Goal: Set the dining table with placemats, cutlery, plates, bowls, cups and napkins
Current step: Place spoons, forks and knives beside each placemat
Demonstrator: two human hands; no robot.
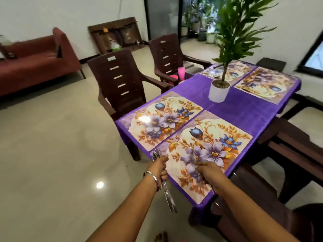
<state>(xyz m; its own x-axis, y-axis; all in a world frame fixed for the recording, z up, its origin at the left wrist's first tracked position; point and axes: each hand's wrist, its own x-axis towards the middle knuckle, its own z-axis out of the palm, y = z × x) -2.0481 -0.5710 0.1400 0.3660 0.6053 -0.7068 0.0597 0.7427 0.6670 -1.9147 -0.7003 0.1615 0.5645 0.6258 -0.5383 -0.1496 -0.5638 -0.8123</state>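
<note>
My left hand (160, 165) grips a bundle of steel cutlery (168, 198) just off the near corner of the table; the handles hang down below my fist and the heads stick up above it. My right hand (208, 172) is over the nearest floral placemat (227, 133) and pinches a small piece of cutlery, mostly hidden by its fingers. A second floral placemat (157, 119) lies to its left. Two more placemats (265, 84) lie at the far end, and cutlery (214, 75) rests on the far left placemat.
A purple cloth (244, 109) covers the table. A white potted plant (219, 90) stands mid-table. Brown chairs (120, 81) stand along the left side, one holding pink cups (180, 73). A dark bench (288, 151) runs along the right. A red sofa (35, 62) is at far left.
</note>
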